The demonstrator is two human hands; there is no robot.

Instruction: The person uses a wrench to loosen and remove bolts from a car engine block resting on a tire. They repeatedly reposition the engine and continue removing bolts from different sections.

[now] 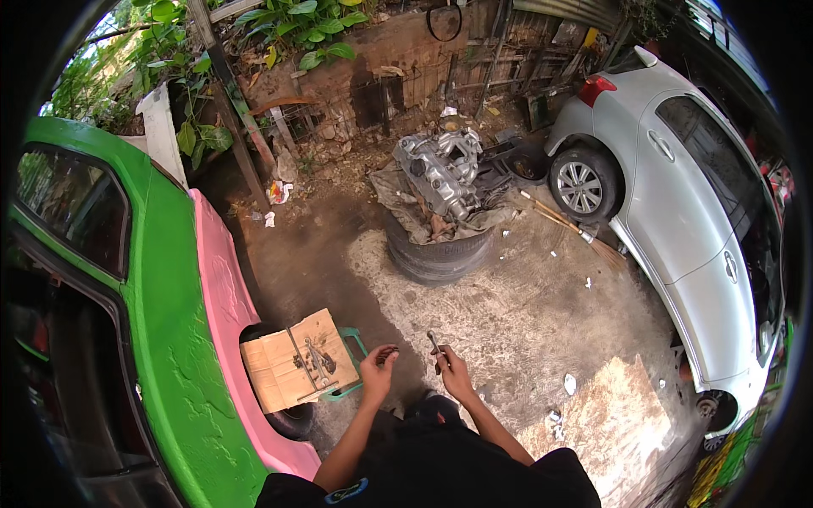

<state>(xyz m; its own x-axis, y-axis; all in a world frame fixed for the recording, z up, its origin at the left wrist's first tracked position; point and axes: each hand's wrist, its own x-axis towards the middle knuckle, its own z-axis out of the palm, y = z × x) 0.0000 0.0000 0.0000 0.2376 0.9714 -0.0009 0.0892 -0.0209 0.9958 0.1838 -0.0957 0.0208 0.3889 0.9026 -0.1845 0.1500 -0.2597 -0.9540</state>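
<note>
Near the bottom centre, my left hand (377,370) has curled, dark-stained fingers; whatever they hold, if anything, is too small to make out. My right hand (450,370) grips a slim metal wrench (434,340), held upright. Left of my left hand, a cardboard sheet (275,368) lies on a teal stool (356,339), with several metal tools and small dark parts (315,362) on it. Beyond my hands, a silver engine assembly (436,169) rests on a cloth atop a tyre (436,258).
A green and pink car (161,288) borders the left. A silver car (686,220) stands at right, beside a straw broom (597,250). A rubble-strewn wall (356,59) with plants runs behind. Litter lies on the concrete floor (508,330).
</note>
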